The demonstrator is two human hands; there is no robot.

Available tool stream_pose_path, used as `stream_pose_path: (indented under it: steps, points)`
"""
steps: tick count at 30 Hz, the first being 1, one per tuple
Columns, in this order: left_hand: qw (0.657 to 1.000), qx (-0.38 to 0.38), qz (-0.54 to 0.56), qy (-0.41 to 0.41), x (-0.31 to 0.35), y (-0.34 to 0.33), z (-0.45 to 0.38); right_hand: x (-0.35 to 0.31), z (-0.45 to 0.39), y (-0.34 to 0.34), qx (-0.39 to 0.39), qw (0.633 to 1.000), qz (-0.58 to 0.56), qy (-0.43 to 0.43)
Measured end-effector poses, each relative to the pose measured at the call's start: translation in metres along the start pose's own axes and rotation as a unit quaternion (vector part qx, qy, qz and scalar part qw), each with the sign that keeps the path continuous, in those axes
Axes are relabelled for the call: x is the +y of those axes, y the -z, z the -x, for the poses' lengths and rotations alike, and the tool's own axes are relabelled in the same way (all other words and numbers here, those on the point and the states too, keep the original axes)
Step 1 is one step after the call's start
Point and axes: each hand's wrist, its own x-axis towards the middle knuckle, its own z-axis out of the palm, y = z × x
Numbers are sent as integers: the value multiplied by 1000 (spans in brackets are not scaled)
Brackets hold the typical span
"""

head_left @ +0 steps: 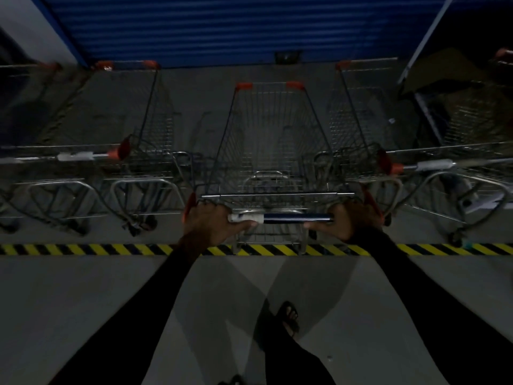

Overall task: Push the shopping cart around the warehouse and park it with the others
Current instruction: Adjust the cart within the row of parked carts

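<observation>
The shopping cart (273,151) sits dead centre in my head view, nosed in between two parked carts, its wire basket pointing toward the blue roller shutter (216,26) at the back. Its rear wheels stand right at the yellow-and-black hazard stripe (83,249) painted across the concrete floor (97,301), while the basket lies beyond the stripe. I see the left hand (212,223) wrapped over the left end of the cart's handle bar (294,217), fingers curled over the top and thumb stretched along a white taped patch on the bar. The right hand (351,219) grips the right end in the same way, fingers curled over it and thumb reaching inward under the bar. Both arms are in dark sleeves and stretched forward.

To the left, a parked cart (147,151) stands just beside mine, with an orange end cap on its handle and orange corner guards at its front. To the right, another parked cart (361,145) stands equally close, its handle also orange-capped with a pale wrap. Further carts show dimly at both edges. A sandalled foot (290,318) is planted on the floor behind the stripe. The light is poor, so fine detail inside the baskets I cannot make out.
</observation>
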Motion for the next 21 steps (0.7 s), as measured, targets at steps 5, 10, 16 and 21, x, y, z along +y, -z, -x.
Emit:
stream_pose_path:
  steps: [5,10,16,21]
  points:
    - [1000,-17,-8,1,-12,-5,53,-35,54,-11,-17,997,78,-7]
    - [999,-43,-13,-1,-11,2,119,-70,119,-23,-34,990,125,-60]
    - [999,-44,-14,-16,-15,11,187,-103,176,-36,-50,983,163,-71]
    - [998,-55,-36,8,-18,6,215,-114,195,-43,-56,983,152,-84]
